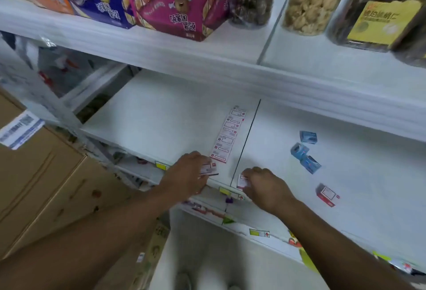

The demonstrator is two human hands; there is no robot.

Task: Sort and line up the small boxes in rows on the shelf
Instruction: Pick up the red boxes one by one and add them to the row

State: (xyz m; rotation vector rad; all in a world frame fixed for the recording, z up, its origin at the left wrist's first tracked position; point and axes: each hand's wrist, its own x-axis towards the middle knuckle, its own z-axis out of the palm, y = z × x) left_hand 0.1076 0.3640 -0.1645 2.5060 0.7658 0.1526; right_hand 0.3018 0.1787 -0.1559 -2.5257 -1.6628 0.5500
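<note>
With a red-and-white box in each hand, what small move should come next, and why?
Probably the left hand sets its box down at the near end of the red-and-white row. That row runs back along the shelf, and this box is already just in front of its nearest box. The right hand holds another box.

Matt white shelf (pixel 175 114), printed card small boxes (pixel 227 135), brown corrugated cardboard cartons (pixel 46 174), clear plastic jars (pixel 306 1)
</note>
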